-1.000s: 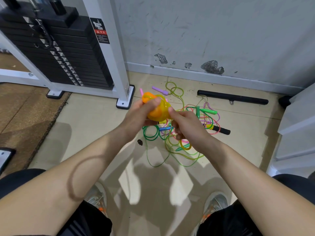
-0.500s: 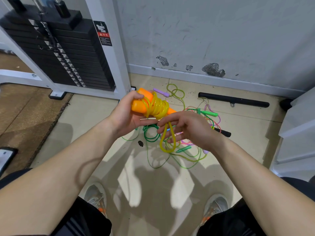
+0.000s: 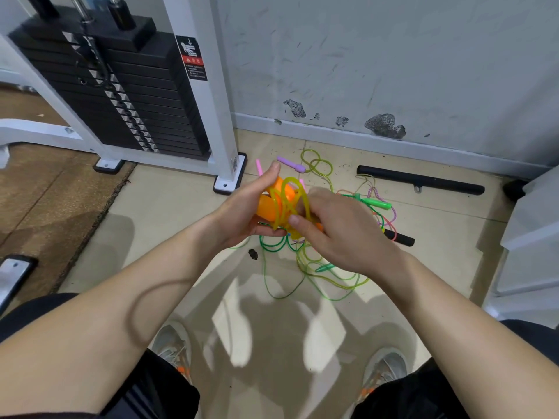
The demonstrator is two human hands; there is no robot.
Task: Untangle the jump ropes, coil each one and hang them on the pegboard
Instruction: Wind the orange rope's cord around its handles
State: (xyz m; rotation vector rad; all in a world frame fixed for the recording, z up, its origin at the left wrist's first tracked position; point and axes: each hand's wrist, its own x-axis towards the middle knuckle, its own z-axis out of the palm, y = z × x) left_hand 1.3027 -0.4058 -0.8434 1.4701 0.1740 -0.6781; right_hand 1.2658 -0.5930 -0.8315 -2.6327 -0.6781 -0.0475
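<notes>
The left hand (image 3: 242, 216) holds a pair of orange plastic jump-rope handles (image 3: 267, 205) side by side above the beige tiled floor (image 3: 169, 213). Its fingers (image 3: 267, 232) curl round the handles from below, and one digit is extended upward past their far end. A yellow translucent cord (image 3: 292, 195) is wound round the handles in several loose loops.

The right hand (image 3: 341, 237) is just beside the left and touches the coil. Its thumb and curled fingers (image 3: 298, 220) pinch the yellow translucent cord at the near side of the loops. How the cord runs under the palm cannot be seen.

Below and beyond both hands, a tangle of thin green, lime and pink jump ropes (image 3: 281, 276) lies on the floor. Loose handles lie in and around it:
- a purple plastic handle (image 3: 291, 164) and a pink plastic handle (image 3: 259, 167) at the far edge;
- a bright green plastic handle (image 3: 375, 202) to the right;
- a black foam-grip handle (image 3: 399, 237) nearer, to the right;
- a small teal handle (image 3: 325, 267) among the lime loops.

A long black cylindrical bar (image 3: 420, 184) lies by the scuffed grey wall (image 3: 393, 55), apart from the tangle. A white-framed machine with a black weight stack (image 3: 127, 95) stands at the left, beside a brown mat (image 3: 45, 192). Two grey shoes (image 3: 172, 349) with orange accents stand on the tiles at the near edge.
</notes>
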